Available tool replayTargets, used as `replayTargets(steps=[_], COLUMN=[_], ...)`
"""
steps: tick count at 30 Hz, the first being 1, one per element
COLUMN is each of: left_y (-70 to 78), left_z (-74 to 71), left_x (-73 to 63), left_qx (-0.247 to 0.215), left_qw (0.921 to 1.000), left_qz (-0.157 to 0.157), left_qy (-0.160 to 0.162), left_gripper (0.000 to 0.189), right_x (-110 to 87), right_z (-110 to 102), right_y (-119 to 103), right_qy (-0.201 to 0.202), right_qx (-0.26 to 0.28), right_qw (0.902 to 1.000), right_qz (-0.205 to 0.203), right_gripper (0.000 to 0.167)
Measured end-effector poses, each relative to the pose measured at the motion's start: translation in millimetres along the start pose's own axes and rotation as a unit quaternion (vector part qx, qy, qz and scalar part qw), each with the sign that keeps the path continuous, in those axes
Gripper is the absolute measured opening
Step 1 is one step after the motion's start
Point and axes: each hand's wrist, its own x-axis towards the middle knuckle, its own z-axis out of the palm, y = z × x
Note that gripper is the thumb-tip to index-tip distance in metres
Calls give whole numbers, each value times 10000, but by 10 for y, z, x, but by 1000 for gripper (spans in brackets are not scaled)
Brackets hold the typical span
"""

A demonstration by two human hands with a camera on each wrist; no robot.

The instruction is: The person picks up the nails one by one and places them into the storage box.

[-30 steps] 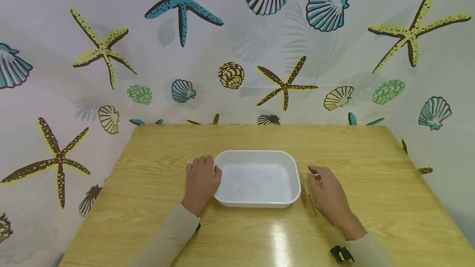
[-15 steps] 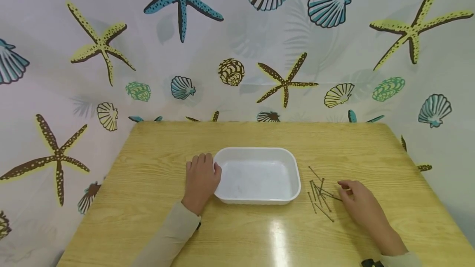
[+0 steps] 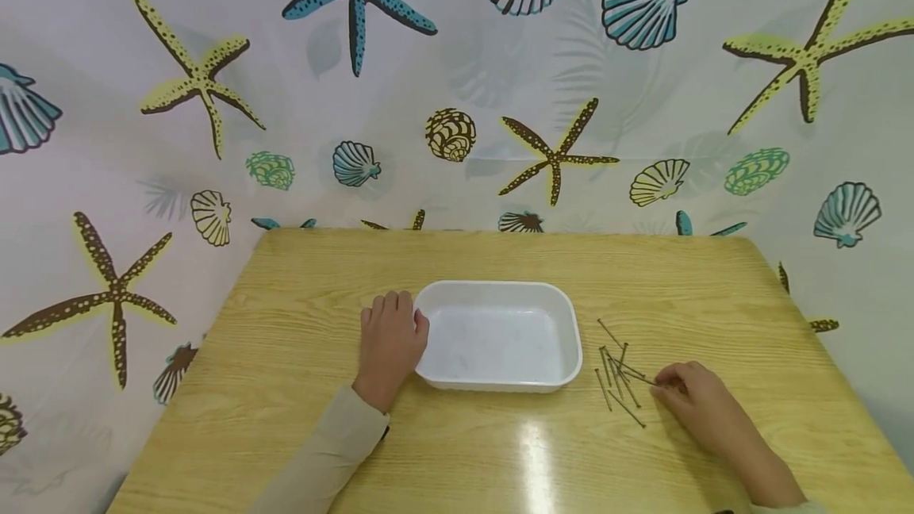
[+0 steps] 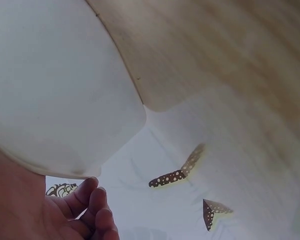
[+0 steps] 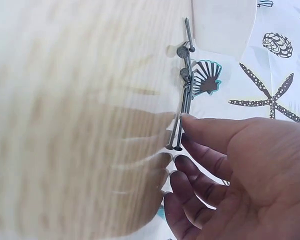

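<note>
A white rectangular plastic tray (image 3: 496,343) stands on the wooden table, bare inside. My left hand (image 3: 389,347) holds its left side, thumb over the rim and fingers along the outer wall; the left wrist view shows these fingers (image 4: 97,200) bent beside the tray's wall (image 4: 65,90). Right of the tray lies a loose, crossing pile of thin metal nails (image 3: 617,375). At the pile's right end my right hand (image 3: 703,403) pinches one nail near its head between thumb and forefinger. In the right wrist view the nail heads (image 5: 177,148) sit right at the fingertips, the other fingers loosely bent.
The wooden table (image 3: 457,450) reflects light at its front middle. Behind it and along both sides hangs a pale cloth (image 3: 400,101) printed with starfish and shells.
My right hand has drawn back rightward from over the nails, uncovering the pile, then closed in on the nail at its right end. My left hand stays on the tray.
</note>
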Motion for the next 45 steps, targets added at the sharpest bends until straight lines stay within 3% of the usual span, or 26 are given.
replayTargets(steps=[9, 15, 31, 45], left_y=[-5, -16, 0, -7], left_z=[-6, -5, 3, 20], left_x=[-6, -9, -4, -11], left_qx=[28, 60, 19, -2], left_qw=[9996, 9999, 10000, 9999], left_qz=[118, -2, -44, 3], left_qy=[263, 117, 13, 107], left_gripper=[18, 19, 19, 17], right_x=[49, 102, 248, 308], right_z=[27, 45, 125, 160], right_y=[15, -18, -157, -196], right_qy=[-296, -345, 48, -677], right_qx=[253, 357, -144, 227], right_qw=[9992, 9987, 9994, 9973], right_qz=[40, 151, -299, 154], right_gripper=[17, 17, 11, 7])
